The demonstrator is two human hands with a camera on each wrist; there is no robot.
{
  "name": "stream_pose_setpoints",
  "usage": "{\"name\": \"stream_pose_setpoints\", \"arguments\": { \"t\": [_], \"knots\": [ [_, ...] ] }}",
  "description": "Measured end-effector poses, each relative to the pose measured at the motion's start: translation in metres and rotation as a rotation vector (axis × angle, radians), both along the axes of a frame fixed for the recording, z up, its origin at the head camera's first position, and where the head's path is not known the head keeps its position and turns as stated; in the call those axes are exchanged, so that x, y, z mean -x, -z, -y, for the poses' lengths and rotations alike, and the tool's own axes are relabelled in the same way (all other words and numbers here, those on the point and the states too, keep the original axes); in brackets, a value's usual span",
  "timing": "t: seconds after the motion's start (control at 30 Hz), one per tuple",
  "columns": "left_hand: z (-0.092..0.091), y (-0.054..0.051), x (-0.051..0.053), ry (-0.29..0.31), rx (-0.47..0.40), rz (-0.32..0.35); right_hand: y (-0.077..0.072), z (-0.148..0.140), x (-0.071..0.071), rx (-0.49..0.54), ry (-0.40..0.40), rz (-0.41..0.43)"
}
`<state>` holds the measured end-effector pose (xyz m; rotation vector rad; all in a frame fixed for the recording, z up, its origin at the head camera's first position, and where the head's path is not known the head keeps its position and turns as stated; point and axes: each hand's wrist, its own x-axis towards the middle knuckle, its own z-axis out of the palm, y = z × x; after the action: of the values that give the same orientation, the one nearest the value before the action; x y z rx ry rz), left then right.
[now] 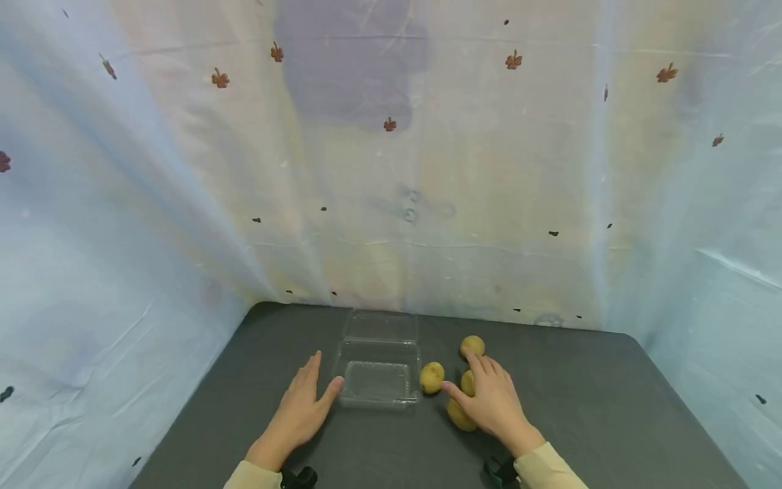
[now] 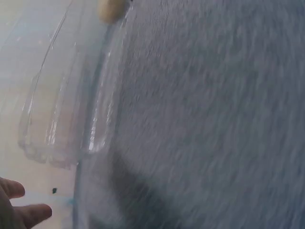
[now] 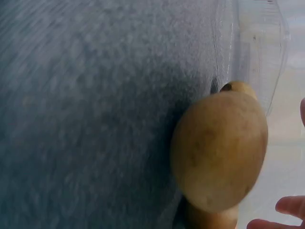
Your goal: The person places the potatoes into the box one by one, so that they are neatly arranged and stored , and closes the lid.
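A clear plastic clamshell container [image 1: 375, 382] lies with its lid folded back on the dark table, and nothing shows inside it. Just left of it hovers my left hand [image 1: 299, 412], fingers spread and holding nothing. To the container's right are several potatoes: one [image 1: 432, 377] beside its wall, one [image 1: 473, 345] farther back, one [image 1: 460, 415] at the front and one [image 1: 468, 383] partly hidden. My right hand [image 1: 493, 401] is spread over that group; whether it touches any is unclear. The right wrist view shows the near potato [image 3: 219, 150] large, with fingertips [image 3: 290, 206] apart from it.
The dark grey cloth-like tabletop [image 1: 568, 394] reaches to a hanging patterned plastic sheet [image 1: 476, 183] at the back. More sheeting [image 1: 91, 292] hangs at the left and right sides. Dark straps [image 1: 299, 477] sit at both wrists.
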<state>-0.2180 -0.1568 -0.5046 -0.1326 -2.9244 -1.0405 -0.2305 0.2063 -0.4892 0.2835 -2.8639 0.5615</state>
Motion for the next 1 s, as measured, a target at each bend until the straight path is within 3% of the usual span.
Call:
{"name": "stream_pose_setpoints", "arguments": {
  "t": [0.33,0.5,0.8,1.0],
  "knots": [
    [-0.008,0.012,0.004,0.026,-0.396,0.035,-0.001,0.013,0.003,0.088,-0.023,0.015],
    [-0.009,0.017,0.006,0.059,-0.533,0.048,0.001,0.017,0.006,0.103,-0.036,0.022],
    [-0.007,0.021,0.002,0.138,-0.647,0.111,0.005,0.024,0.012,0.139,-0.031,0.088],
    [-0.006,0.022,0.003,0.127,-0.642,0.137,0.005,0.026,0.017,0.139,-0.050,0.106]
  ]
}}
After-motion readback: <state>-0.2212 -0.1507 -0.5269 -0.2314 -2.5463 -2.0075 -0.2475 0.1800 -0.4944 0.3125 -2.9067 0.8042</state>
